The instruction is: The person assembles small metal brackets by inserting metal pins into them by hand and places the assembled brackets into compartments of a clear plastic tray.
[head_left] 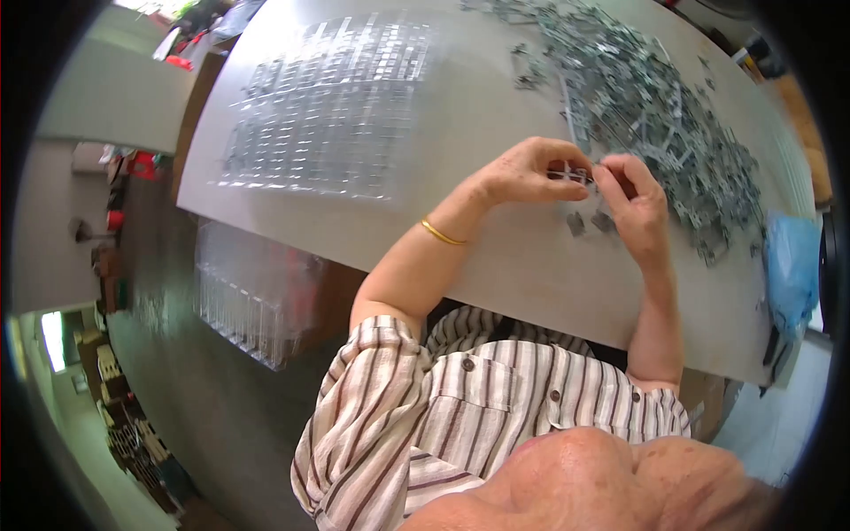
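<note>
Near the middle of the table, my left hand is closed with thumb and fingers around a small grey part with thin arms. My right hand pinches at the right end of that same part, its fingertips almost meeting my left fingers. Just below the hands, two loose grey pieces lie on the tabletop. A large heap of grey parts spreads behind and to the right of my right hand. The fingers hide much of the held part, so its exact kind is unclear.
A clear plastic tray with rows of compartments lies on the left of the white table. More clear trays are stacked below the table's left edge. A blue plastic bag sits at the right edge.
</note>
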{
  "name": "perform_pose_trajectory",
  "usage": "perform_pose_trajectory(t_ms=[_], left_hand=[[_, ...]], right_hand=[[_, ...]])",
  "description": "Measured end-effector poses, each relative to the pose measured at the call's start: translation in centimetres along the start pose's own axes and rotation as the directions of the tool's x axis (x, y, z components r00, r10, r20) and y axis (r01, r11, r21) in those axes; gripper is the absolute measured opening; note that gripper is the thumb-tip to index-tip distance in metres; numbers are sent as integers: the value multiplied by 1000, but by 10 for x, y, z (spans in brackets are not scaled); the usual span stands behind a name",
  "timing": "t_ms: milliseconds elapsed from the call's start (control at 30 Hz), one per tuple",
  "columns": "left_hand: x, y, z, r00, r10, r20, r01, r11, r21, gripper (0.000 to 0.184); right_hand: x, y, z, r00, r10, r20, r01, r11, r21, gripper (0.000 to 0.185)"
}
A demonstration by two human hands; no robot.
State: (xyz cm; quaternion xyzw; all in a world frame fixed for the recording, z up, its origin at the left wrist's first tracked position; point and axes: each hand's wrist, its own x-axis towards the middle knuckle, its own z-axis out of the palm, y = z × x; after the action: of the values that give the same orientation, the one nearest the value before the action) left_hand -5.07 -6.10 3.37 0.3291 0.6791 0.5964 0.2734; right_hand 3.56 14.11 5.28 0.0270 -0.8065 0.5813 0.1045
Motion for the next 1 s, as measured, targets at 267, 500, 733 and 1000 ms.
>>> perform_pose_trajectory(t_ms=[267, 500, 733, 1000], left_hand=[[-2, 14, -4, 998, -60, -20, 51, 950, -309, 31], [2, -5, -12, 992, 21, -125, -84, 847, -525, 42], [3, -6, -10, 993, 12, -114, -71, 845, -530, 40], [4, -12, -12, 995, 19, -98, -68, 851, -520, 33]], right_hand=[[-1, -14, -7, 977, 177, -121, -125, 928, 350, 11], [-7, -10, 5, 988, 151, 19, -152, 962, 226, 12], [-7, -3, 6, 993, 114, -8, -112, 988, 110, 13], [-7, -2, 7, 996, 81, -33, -79, 995, 63, 10]])
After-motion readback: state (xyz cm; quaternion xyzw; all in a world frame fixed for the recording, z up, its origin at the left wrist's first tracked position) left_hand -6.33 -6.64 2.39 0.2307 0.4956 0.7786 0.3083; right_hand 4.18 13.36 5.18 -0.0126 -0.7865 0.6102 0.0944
